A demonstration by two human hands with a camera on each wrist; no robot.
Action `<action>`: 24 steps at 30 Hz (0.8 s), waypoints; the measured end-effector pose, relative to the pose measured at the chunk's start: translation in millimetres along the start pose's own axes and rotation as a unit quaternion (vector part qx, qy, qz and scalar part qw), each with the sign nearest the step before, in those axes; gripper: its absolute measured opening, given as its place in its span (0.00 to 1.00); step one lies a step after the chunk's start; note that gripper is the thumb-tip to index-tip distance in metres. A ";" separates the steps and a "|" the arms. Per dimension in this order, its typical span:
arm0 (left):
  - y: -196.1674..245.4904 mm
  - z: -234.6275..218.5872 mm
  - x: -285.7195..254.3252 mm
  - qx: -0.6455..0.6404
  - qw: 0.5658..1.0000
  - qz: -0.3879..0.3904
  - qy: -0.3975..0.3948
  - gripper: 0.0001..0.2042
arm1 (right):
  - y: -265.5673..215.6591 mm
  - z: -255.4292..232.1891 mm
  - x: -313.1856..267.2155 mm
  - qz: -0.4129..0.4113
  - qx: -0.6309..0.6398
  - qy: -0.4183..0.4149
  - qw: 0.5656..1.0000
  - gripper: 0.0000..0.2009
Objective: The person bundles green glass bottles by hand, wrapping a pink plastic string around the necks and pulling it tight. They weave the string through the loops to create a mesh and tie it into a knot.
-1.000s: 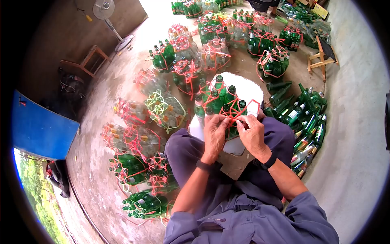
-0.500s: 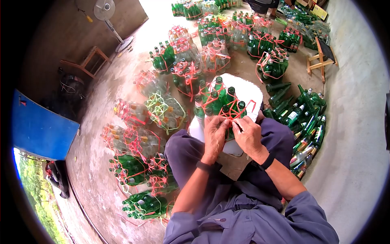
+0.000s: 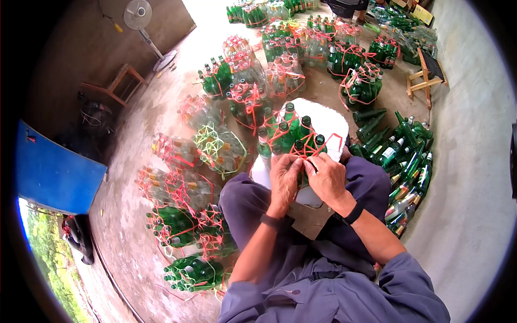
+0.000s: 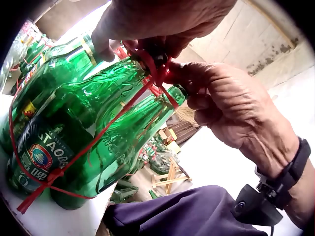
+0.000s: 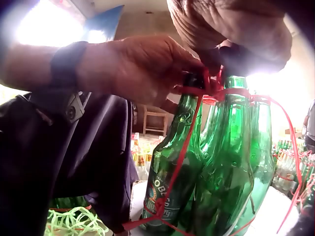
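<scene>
Bottles (image 5: 224,157): green glass, upright, bunched on white stand (image 3: 333,116)
String (image 4: 56,173): red, round necks, knotted lower down

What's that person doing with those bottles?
A person is pinching a thin red plastic strip with left hand and right hand, at the necks of green glass bottles. The strip loops round some necks, and the bottles stand on a white, round-cornered surface. Other tied bundles of clear or green bottles sit about the concrete floor. Loose bottles lie piled beside the grey wall.

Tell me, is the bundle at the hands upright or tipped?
Upright: the bundle stands on the white support, its bottle necks pointing up.
</scene>
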State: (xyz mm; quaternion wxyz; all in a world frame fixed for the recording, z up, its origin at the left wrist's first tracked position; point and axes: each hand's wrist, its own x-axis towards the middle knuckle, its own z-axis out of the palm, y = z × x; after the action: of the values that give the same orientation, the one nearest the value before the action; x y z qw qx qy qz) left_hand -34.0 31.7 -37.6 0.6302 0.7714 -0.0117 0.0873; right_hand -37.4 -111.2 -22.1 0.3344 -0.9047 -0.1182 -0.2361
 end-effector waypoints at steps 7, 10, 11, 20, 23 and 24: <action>-3.7 1.8 0.4 -0.094 0.994 -0.049 0.006 0.06 | 4.3 9.2 -5.5 0.000 0.014 0.006 1.000 0.07; -6.7 2.1 -0.6 -0.067 0.997 -0.026 0.010 0.06 | 3.7 8.1 -16.4 -0.029 0.015 -0.014 0.999 0.05; -5.6 2.3 -0.7 -0.052 0.999 -0.007 0.015 0.05 | 4.5 6.1 -18.5 -0.028 0.014 -0.014 0.999 0.05; 1.0 -1.9 -0.2 -0.034 0.999 0.020 -0.027 0.05 | 0.1 -17.3 -34.1 -0.029 0.123 -0.035 0.991 0.06; 2.4 -0.8 0.1 -0.004 0.999 0.030 -0.027 0.05 | -6.3 -27.5 -40.8 -0.015 0.142 -0.067 0.988 0.05; 2.4 0.1 0.9 -0.004 0.999 0.030 -0.027 0.05 | -5.7 -30.0 -41.4 0.019 0.170 -0.077 0.982 0.05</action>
State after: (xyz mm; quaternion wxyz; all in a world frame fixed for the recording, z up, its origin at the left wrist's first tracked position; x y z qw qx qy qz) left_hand -33.4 31.2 -35.2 0.6300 0.7702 -0.0526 0.0851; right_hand -85.6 -129.1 -20.0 0.4774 -0.8523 -0.1648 -0.1362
